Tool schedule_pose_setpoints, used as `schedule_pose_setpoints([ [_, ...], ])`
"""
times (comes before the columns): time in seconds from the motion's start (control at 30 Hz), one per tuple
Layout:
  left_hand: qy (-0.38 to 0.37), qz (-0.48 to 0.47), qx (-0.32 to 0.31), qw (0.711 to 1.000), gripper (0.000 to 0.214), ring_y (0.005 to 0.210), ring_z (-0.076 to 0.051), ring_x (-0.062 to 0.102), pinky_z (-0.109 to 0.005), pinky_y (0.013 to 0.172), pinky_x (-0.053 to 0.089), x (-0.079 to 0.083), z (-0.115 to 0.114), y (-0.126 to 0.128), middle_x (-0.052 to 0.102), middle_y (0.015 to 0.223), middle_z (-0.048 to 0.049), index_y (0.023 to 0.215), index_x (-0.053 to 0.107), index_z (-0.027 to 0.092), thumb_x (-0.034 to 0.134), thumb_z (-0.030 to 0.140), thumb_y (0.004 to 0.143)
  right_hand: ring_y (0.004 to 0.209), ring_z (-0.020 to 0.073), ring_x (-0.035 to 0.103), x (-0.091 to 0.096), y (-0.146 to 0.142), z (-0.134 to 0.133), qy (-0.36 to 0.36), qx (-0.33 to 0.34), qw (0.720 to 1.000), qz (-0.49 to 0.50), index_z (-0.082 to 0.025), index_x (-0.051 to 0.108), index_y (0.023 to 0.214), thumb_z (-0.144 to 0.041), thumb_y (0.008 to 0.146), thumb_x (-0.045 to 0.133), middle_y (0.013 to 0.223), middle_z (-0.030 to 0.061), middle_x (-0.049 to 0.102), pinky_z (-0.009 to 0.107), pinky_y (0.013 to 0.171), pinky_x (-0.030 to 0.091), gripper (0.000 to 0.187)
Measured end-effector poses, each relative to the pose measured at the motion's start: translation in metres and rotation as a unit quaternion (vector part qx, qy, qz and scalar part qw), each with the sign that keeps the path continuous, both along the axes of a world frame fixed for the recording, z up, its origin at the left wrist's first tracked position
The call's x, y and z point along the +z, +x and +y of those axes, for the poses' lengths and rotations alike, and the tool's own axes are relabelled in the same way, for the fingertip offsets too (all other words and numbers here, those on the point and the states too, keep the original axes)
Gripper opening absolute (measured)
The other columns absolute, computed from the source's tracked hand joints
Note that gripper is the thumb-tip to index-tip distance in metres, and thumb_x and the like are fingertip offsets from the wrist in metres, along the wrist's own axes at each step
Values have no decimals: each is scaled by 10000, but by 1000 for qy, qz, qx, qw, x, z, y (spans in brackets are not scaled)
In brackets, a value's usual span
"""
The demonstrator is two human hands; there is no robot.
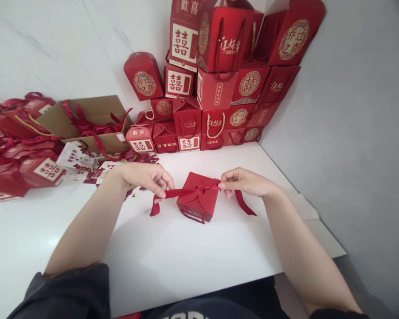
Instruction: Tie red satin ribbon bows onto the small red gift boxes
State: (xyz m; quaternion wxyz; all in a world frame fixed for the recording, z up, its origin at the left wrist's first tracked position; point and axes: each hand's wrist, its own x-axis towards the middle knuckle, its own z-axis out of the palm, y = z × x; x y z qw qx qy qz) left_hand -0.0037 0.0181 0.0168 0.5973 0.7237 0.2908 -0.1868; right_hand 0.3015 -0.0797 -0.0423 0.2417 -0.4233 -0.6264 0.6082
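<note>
A small red gift box (197,204) with folded petal flaps sits on the white table in front of me. Across its top runs a red ribbon (177,193), crossed or knotted at the middle. My left hand (154,180) pinches the ribbon to the left of the box, and a short tail hangs below the fingers. On the box's right side my right hand (241,181) pinches the other end close to the lid, its loose tail trailing down to the right. A dark red cord handle shows at the box's front edge.
Stacked red gift boxes (216,88) stand against the back wall. Behind my left arm are a cardboard box (115,108) of red ribbons, printed cards (76,158) and more ribboned boxes (41,170). A grey wall (352,110) borders the right, and the table edge (199,296) is nearest me.
</note>
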Motion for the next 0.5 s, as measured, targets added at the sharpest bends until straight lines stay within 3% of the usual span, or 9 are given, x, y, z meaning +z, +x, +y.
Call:
schedule_pose_setpoints([
  [0.1,36,-19,-43,998,147,595,-147,601,-235,563,456,-1,3,-1,679,674,-58,782,751,184,734,307,703,642,121,570,1,-1,-1,3,6,1000,1,-160,628,735,-448,829,635,652,-1,642,277,678,415,303],
  [0.17,80,-78,-42,993,123,693,-164,628,-251,628,481,1,2,3,699,800,-84,722,763,190,747,308,692,644,120,568,1,-2,-1,7,5,1000,2,-159,630,745,-441,837,630,657,-1,642,276,681,413,297],
  [0.23,105,-159,-7,982,116,913,-217,646,-284,776,501,1,-2,11,696,1028,-114,660,760,193,770,309,660,638,118,564,0,-2,0,12,3,1000,1,-157,630,739,-440,841,626,654,0,642,276,680,410,300],
  [0.33,69,-258,69,961,174,1163,-286,573,-369,956,453,-4,-11,24,645,1221,-137,594,726,180,784,337,644,636,121,568,0,-4,0,10,-1,1000,4,-156,625,725,-447,826,639,653,2,644,280,684,416,308],
  [0.5,-32,-332,140,932,205,1127,-295,607,-477,997,417,-26,-24,41,743,903,-141,681,706,153,762,348,704,624,119,569,0,-6,0,-2,-11,1000,12,-156,629,722,-450,786,681,646,-1,648,276,686,423,305],
])
